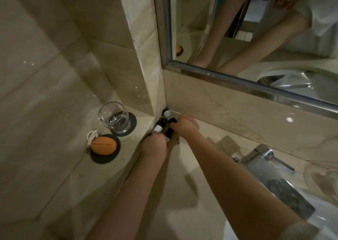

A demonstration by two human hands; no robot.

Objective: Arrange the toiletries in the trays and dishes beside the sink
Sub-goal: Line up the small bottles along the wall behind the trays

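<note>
Two dark toiletry bottles with white caps stand in the back corner of the counter under the mirror. My left hand (154, 145) is closed around the nearer bottle (158, 127). My right hand (185, 125) grips the farther bottle (169, 118) from the right. A tray under the bottles is mostly hidden by my hands. On the raised ledge to the left, an orange soap (103, 145) with a white cord lies on a round dark dish (113, 157).
A clear glass (115, 117) with a little water stands on a dark coaster (132, 122) on the ledge. The chrome faucet (268, 157) and the sink basin (325, 217) lie to the right. The mirror (256, 29) hangs above the counter's back wall.
</note>
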